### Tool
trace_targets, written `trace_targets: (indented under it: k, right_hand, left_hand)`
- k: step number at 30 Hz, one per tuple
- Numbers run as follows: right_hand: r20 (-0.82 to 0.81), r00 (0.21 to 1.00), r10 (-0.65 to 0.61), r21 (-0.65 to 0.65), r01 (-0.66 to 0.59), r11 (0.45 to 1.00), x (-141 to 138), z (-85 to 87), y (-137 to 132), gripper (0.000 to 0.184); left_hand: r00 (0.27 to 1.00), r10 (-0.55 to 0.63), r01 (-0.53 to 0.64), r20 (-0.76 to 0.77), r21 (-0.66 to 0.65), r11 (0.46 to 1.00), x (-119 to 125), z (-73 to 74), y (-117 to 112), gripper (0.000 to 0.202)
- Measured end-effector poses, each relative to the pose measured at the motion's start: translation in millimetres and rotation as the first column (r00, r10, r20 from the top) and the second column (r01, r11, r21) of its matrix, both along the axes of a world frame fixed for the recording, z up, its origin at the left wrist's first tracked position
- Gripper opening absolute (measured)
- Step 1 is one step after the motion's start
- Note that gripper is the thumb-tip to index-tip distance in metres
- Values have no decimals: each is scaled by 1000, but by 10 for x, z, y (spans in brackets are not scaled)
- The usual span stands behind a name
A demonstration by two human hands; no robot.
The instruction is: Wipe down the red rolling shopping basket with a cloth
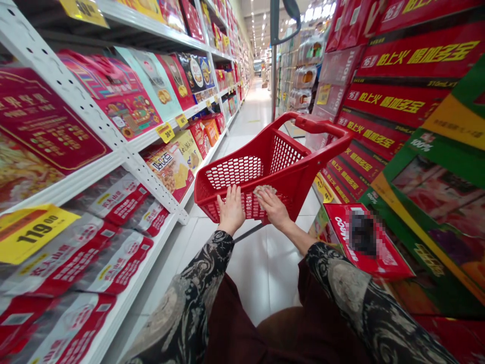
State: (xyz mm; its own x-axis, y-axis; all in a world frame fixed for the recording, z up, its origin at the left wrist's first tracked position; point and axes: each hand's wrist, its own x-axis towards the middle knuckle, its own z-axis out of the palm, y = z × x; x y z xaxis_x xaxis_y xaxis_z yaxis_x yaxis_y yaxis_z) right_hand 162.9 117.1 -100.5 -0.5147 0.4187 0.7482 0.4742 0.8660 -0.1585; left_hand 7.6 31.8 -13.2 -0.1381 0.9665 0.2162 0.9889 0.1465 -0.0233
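A red plastic shopping basket [288, 167] on wheels stands tilted in the aisle in front of me, its red handle [314, 124] pointing away. My left hand [230, 208] lies flat against the basket's near wall, fingers stretched up to the rim. My right hand [273, 207] presses a small greyish cloth [264, 190] against the same wall near the rim. Both arms wear dark patterned sleeves. The inside of the basket looks empty as far as it shows.
White shelves [125, 151] on the left hold red gift boxes, snack packs and yellow price tags [30, 230]. Stacked red and green cartons [409, 101] line the right side. A red box [364, 242] sits by my right elbow. The white tiled aisle floor [257, 106] runs ahead.
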Motion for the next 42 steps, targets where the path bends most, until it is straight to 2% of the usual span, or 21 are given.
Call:
trace_targets:
  k: [4,6,8,10,13,15,16,18,22,24,25,26,28,32,34,35,37,40,42]
  right_hand:
    - [123,992,14,-90,-3,996,193,-424,-87,40]
    - [155,987,34,-102,-18,995,284,-477,-131,40]
    - [125,992,36,-71,-27,997,329,-362,-153,39]
    - [44,999,17,-9,-16,1000,314,-116,-141,37]
    - [-60,998,-28,61,32,998,230,268,-56,35]
    - [-63,997,-49,71,53,996,202,376,20,34]
    - [-46,997,-56,66,59,996,210,364,54,34]
    - [1,997,-75,51,75,996,276,224,96,34]
    - [82,988,-129,25,128,991,522,-236,60,37]
    - [116,986,-121,10,120,993,626,-367,3,37]
    - [121,987,-110,4,111,994,658,-377,-25,36]
    - [115,988,-104,-1,105,995,675,-345,-48,36]
    - [59,992,-110,13,109,994,666,-161,-63,37]
    - [-128,980,-154,88,166,982,561,433,58,39]
    - [-160,970,-185,78,200,977,520,621,144,40]
    - [-153,968,-200,64,212,975,505,649,171,40]
    - [-109,970,-217,43,222,974,477,582,167,38]
    - [45,991,-129,27,128,991,434,376,31,33]
    - [99,992,-83,0,83,997,430,364,-56,32]
  left_hand:
    - [1000,-12,12,-12,-3,1000,-47,0,-19,73]
    - [1000,7,-7,-4,-7,1000,-43,12,-16,74]
    - [1000,29,-29,7,-10,1000,-4,29,1,73]
    - [1000,23,-23,5,6,1000,69,51,31,73]
    - [999,-52,52,-12,19,998,211,82,86,73]
    - [997,-75,75,-10,3,997,287,99,113,73]
    - [997,-76,76,-8,-5,997,310,104,120,73]
    - [997,-80,80,-11,-11,997,321,110,121,74]
    - [995,-101,101,-21,-24,995,279,109,103,73]
    - [996,-83,82,-20,-23,996,275,104,101,73]
    - [997,-72,72,-18,-20,997,281,100,103,73]
    - [998,-63,63,-15,-17,998,293,96,108,72]
    - [998,-56,56,-11,2,998,333,87,125,71]
    - [993,-113,114,-20,44,993,458,79,171,71]
    - [993,-114,114,-7,29,993,518,83,189,73]
    - [994,-106,105,1,17,994,540,88,193,73]
    - [995,-102,102,8,2,995,558,103,195,73]
    - [991,-134,134,11,2,991,505,128,188,72]
    - [990,-141,140,25,23,990,412,138,187,71]
